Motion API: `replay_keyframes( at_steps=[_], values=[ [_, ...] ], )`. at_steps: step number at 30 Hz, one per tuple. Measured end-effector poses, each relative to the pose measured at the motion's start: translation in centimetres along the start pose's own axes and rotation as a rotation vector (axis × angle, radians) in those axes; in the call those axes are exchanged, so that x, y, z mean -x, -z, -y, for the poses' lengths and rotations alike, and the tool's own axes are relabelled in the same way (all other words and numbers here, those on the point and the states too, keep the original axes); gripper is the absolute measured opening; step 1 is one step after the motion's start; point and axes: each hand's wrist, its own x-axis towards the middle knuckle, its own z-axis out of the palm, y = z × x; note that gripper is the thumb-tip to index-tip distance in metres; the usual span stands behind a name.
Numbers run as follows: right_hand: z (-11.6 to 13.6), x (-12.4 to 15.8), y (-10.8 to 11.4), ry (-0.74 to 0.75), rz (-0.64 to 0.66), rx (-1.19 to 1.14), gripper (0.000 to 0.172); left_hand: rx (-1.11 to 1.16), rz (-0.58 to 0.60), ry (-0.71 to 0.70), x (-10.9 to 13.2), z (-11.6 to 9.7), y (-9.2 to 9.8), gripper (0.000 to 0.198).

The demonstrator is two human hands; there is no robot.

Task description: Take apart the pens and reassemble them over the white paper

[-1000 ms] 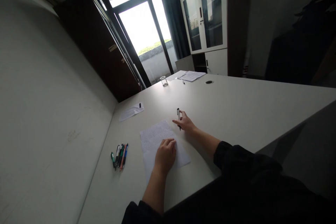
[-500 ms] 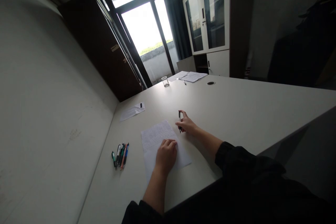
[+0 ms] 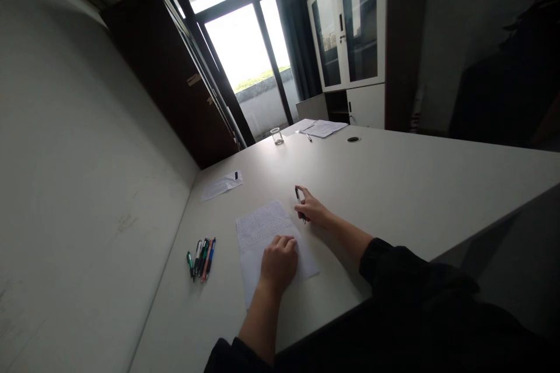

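My left hand (image 3: 279, 262) rests on a sheet of paper (image 3: 262, 230) covered in handwriting on its upper part. The fingers of that hand are curled together, with nothing visible in them; their tips are partly hidden. Just right of the sheet, my right hand (image 3: 313, 210) grips a pen (image 3: 298, 193) with a dark end and a pale middle. The pen is tilted, its upper end leaning left against a finger and its lower end near the tabletop, though I cannot tell whether it touches.
Several pens (image 3: 203, 259) lie bunched at the left of the white table (image 3: 406, 186). Behind them is a clear packet (image 3: 222, 185) by the wall. A glass (image 3: 276, 136), papers (image 3: 324, 128), another pen (image 3: 308, 137) and a round cable hole (image 3: 353, 139) are at the far edge.
The pen in my right hand has turned, its upper end now tipping left and its lower end right. My left hand stays on the paper; the view has shifted slightly.
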Motion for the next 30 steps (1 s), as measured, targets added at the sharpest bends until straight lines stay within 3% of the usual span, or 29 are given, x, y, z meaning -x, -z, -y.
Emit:
replay_keyframes(
  at_steps=[13,20,26,30],
  values=[
    [0.26,0.07,0.06,-0.032,0.016,-0.005,0.087,0.007,0.009,-0.002,-0.07,-0.2,0.38,0.033],
    [-0.47,-0.43,0.19,-0.058,0.019,0.012,0.074,0.011,0.007,0.016,0.0,-0.2,0.25,0.032],
    [-0.08,-0.39,0.07,-0.066,0.001,0.031,0.081,0.003,0.009,0.026,0.0,-0.23,0.17,0.033],
    [0.23,-0.34,0.02,-0.097,-0.013,0.004,0.076,0.018,0.002,0.025,-0.02,-0.22,0.17,0.032]
  ],
)
